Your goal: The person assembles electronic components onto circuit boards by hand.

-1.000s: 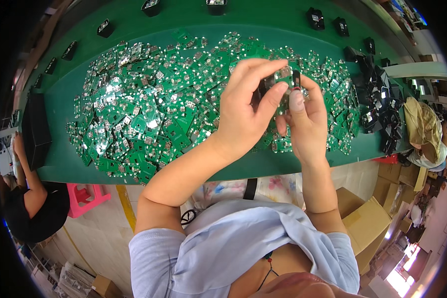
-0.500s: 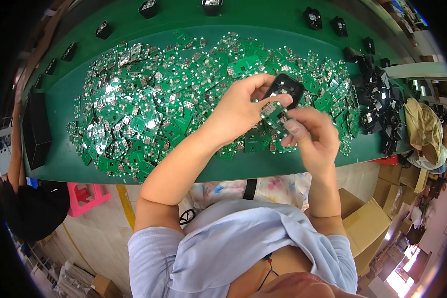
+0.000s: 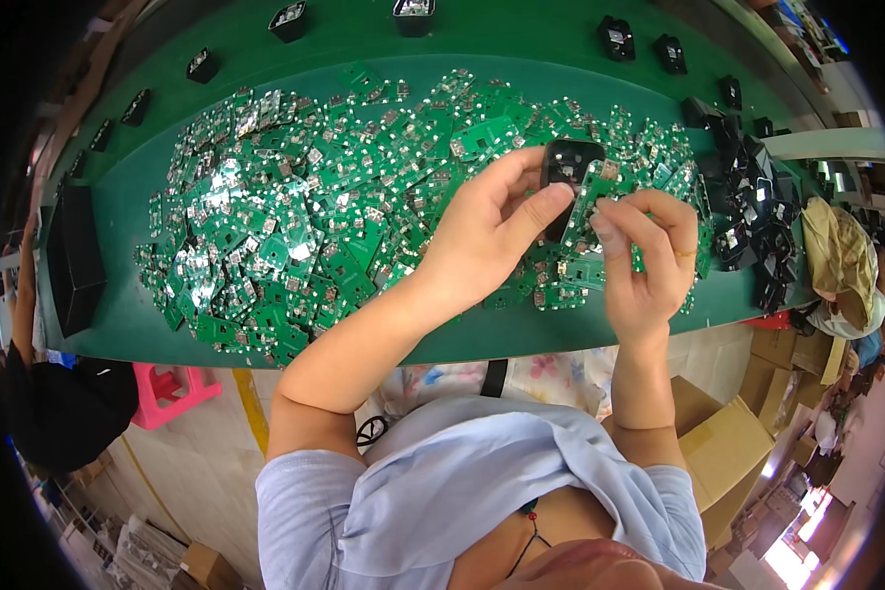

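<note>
My left hand [image 3: 487,226] is closed around a black plastic housing [image 3: 572,150], its thumb pressed on the housing's open inner side. My right hand [image 3: 651,251] pinches a small green circuit board [image 3: 603,175] between thumb and fingers. The board stands on edge along the housing's right side; whether the two touch I cannot tell. Both hands are over a wide heap of loose green circuit boards [image 3: 295,197] spread on the green table. The fingers hide part of the held board and the housing's lower part.
A pile of black housings [image 3: 747,197] lies at the table's right end. Several single housings, one of them [image 3: 617,37] at the far right, sit along the back strip. A black box [image 3: 76,261] stands at the left edge. A pink stool [image 3: 172,393] and a cardboard box [image 3: 723,447] are below.
My right hand has moved up and to the right with the circuit board, which is now clear of my left thumb. The housing has turned more upright in my left hand.
</note>
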A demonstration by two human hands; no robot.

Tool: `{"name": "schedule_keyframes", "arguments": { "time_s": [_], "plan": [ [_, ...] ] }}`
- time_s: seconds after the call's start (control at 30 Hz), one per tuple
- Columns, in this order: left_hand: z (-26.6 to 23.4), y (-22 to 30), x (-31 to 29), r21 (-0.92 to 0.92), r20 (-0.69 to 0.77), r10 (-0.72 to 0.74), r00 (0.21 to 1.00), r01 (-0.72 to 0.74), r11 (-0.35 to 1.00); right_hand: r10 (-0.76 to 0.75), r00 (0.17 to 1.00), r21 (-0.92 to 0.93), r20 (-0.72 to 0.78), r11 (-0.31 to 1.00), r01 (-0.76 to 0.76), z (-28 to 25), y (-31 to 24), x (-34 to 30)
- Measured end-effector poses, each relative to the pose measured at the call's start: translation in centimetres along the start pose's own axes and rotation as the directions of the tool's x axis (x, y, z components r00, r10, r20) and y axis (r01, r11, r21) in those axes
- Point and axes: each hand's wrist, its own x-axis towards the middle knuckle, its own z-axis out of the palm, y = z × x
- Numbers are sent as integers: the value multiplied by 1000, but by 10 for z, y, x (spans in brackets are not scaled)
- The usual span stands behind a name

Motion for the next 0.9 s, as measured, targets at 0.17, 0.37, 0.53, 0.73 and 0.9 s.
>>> {"name": "schedule_keyframes", "arguments": {
  "time_s": [0.17, 0.37, 0.53, 0.73, 0.9],
  "plan": [
    [-1, -6, 1, 41, 36, 106, 994, -107, 993, -27, 999, 7, 28, 1000, 26, 4, 0, 7],
    [1, -2, 1, 76, -9, 113, 994, -112, 991, -83, 990, -139, 111, 985, 98, 2, 1, 17],
    [4, 0, 5, 135, -76, 218, 973, -207, 969, -233, 959, -234, 161, 935, 267, 4, 7, 29],
    [1, 16, 18, 83, -21, 109, 994, -107, 991, -353, 910, -211, 219, 893, 397, 0, 18, 54],
    [-3, 32, 51, 108, 1, 205, 979, -204, 973, 211, 968, 311, 135, 919, -243, 16, 26, 66]
  ]
}}
